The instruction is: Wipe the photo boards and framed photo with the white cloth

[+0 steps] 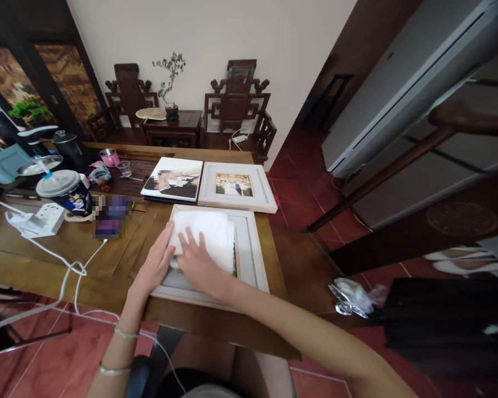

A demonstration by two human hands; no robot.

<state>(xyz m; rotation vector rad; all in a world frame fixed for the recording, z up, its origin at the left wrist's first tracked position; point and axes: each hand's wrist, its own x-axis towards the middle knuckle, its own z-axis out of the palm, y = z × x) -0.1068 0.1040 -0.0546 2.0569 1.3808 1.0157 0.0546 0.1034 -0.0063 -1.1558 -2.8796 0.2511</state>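
A light wooden picture frame with a wide pale mat lies flat at the near edge of the table. A folded white cloth covers most of its middle, and a strip of the picture shows along the cloth's right side. My right hand lies on the cloth's lower left part, fingers spread and pressed down. My left hand rests along the frame's left edge, fingers stretched out and thumb apart, close to the cloth. Behind lie a second framed photo and a white-edged photo panel.
Left on the wooden table are a phone on a charging cable, a lidded cup with a straw, a white power strip, a pink cup and a clear cup. A dark wooden chair stands right.
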